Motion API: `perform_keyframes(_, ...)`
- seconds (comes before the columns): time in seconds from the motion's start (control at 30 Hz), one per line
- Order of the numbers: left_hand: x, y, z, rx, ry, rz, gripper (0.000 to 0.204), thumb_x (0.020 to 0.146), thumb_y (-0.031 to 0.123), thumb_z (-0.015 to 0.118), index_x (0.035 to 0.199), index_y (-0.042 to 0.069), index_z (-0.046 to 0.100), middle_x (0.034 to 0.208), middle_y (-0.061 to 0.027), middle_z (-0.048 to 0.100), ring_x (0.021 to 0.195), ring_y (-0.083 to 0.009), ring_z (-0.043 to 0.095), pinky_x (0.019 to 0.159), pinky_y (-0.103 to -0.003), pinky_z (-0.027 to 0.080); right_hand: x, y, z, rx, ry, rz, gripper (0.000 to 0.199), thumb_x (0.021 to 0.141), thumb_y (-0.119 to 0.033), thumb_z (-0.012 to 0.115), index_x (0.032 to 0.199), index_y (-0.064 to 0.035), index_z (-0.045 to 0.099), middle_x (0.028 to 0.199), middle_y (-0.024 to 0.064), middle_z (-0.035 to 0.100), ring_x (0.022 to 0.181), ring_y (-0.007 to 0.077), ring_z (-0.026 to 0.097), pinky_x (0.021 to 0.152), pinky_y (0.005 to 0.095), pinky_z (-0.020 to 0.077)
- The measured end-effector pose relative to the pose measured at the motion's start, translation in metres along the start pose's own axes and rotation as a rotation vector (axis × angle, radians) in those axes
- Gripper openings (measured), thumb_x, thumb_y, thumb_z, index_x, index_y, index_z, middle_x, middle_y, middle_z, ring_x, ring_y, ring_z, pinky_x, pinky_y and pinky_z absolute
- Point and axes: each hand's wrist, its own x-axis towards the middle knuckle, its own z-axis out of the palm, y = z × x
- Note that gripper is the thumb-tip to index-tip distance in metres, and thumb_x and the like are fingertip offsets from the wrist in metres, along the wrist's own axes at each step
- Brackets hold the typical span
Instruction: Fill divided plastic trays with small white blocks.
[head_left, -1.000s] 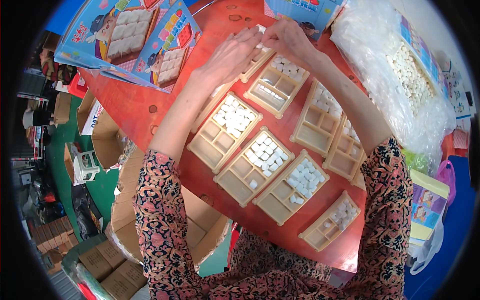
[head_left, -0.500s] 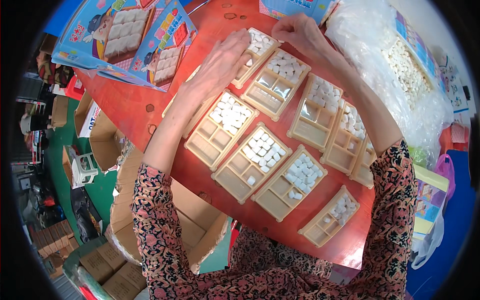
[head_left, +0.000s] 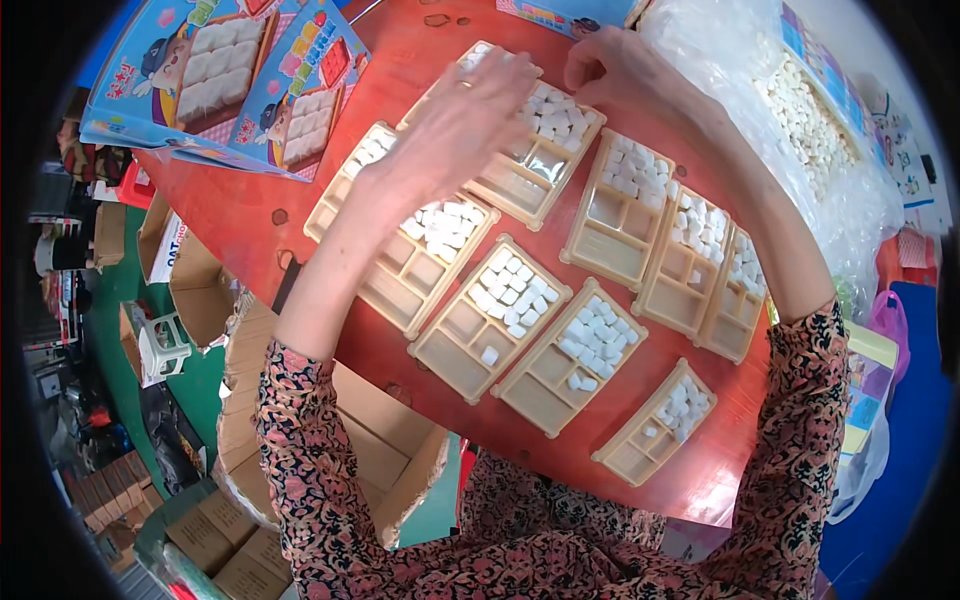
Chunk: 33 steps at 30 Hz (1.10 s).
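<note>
Several beige plastic compartment trays, such as the near middle one (head_left: 462, 345), lie in slanting rows, each with small white marshmallows (head_left: 512, 285) in its largest compartment. My left hand (head_left: 465, 125) reaches over the far trays with its fingers stretched out, slightly blurred. Its fingertips are over the marshmallows of a far tray (head_left: 515, 185), and it partly covers the trays behind. Just right of that tray, my right hand (head_left: 625, 72) hovers with its fingers curled against the thumb. Whatever it may hold is hidden.
Blue printed boxes (head_left: 215, 75) stand at the far left. A plastic-lined box of loose marshmallows (head_left: 805, 125) is at the far right. An open cardboard carton (head_left: 385, 430) sits below the red table's (head_left: 400, 370) left edge, beside stacked brown boxes (head_left: 215, 530).
My left hand has moved rightward from the far-left tray toward the marshmallows of the neighbouring one. My right hand stays near that tray's far corner, fingers curled. The view has shifted slightly.
</note>
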Motion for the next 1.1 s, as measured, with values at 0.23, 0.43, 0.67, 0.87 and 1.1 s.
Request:
perform_keyframes(0.23, 0.005, 0.03, 0.01, -0.044, -0.031, 0.116, 0.056, 0.091, 0.032, 0.052, 0.13, -0.007, 0.041, 0.138, -0.0208, 0.04, 0.135, -0.0338, 0.031, 0.109, -0.051, 0.026, 0.009, 0.032, 0.004, -0.209, -0.144, -0.036, 0.01, 0.075, -0.007, 0.061, 0.076, 0.0028, 0.059, 0.075, 0.0126, 0.057, 0.07, 0.023, 0.056, 0.065, 0.0325, 0.0457)
perform_keyframes(0.43, -0.001, 0.034, 0.007, -0.048, -0.054, 0.071, 0.063, 0.091, 0.038, 0.05, 0.133, -0.008, 0.038, 0.142, -0.0209, 0.035, 0.136, -0.033, 0.027, 0.11, -0.051, 0.023, 0.003, 0.026, 0.001, -0.129, -0.096, 0.077, 0.015, 0.081, -0.01, 0.057, 0.079, 0.0045, 0.056, 0.067, 0.0095, 0.052, 0.061, 0.0173, 0.049, 0.057, 0.031, 0.0419)
perform_keyframes(0.67, -0.005, 0.04, 0.013, -0.027, -0.121, 0.093, 0.068, 0.091, 0.042, 0.05, 0.133, -0.01, 0.037, 0.144, -0.0224, 0.033, 0.137, -0.0321, 0.026, 0.111, -0.048, 0.021, -0.002, 0.052, 0.019, -0.19, -0.117, -0.199, 0.012, 0.077, -0.005, 0.062, 0.085, 0.0034, 0.064, 0.07, 0.0156, 0.057, 0.068, 0.0249, 0.058, 0.062, 0.0352, 0.045)
perform_keyframes(0.87, -0.008, 0.04, 0.011, -0.053, -0.098, 0.077, 0.064, 0.091, 0.038, 0.051, 0.131, -0.01, 0.038, 0.143, -0.024, 0.032, 0.137, -0.0328, 0.026, 0.111, -0.049, 0.021, -0.008, 0.062, 0.03, -0.279, -0.155, -0.296, 0.008, 0.077, -0.008, 0.062, 0.083, -0.0031, 0.06, 0.088, 0.0111, 0.058, 0.086, 0.0308, 0.054, 0.077, 0.0395, 0.0461)
perform_keyframes(1.1, -0.018, 0.017, -0.008, -0.039, 0.08, -0.066, 0.041, 0.089, 0.017, 0.055, 0.123, -0.004, 0.049, 0.134, -0.0236, 0.044, 0.124, -0.0376, 0.043, 0.105, -0.043, 0.034, -0.013, 0.021, 0.014, -0.245, -0.201, -0.088, 0.006, 0.074, -0.005, 0.061, 0.075, 0.0006, 0.06, 0.078, 0.0162, 0.061, 0.08, 0.0331, 0.058, 0.072, 0.0409, 0.0478)
